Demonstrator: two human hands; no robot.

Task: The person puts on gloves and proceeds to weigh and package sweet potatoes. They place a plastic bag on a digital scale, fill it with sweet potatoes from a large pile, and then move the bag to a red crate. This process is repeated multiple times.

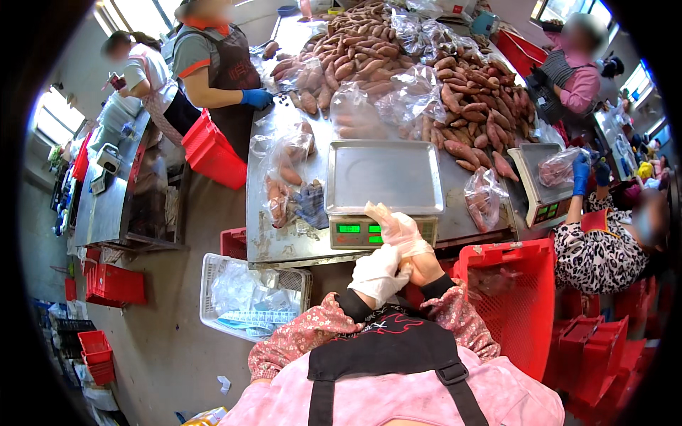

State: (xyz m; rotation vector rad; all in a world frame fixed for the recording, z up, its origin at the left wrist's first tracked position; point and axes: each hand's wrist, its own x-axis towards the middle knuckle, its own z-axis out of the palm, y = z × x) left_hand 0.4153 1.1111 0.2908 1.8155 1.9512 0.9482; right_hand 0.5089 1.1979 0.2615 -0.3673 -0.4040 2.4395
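Observation:
My left hand (377, 274), in a thin white glove, pinches the cuff of the white glove on my right hand at the wrist. My right hand (407, 237) is partly inside that glove (382, 214); its finger ends look loose and stick out up and to the left, so how the fingers are bent is hidden. Both hands are in front of a digital scale (349, 234) with lit green displays. Its steel pan (382, 178) holds nothing. Grey work gloves (311, 205) lie left of the scale, beside clear bags of sweet potatoes (278, 199).
Sweet potatoes (367, 53) are heaped across the steel table (285, 250). A bagged portion (482, 199) lies right of the scale. A white basket (210, 309) of plastic bags and a red crate (517, 319) flank me. Co-workers stand left and right; one handles a bag at another scale (538, 181).

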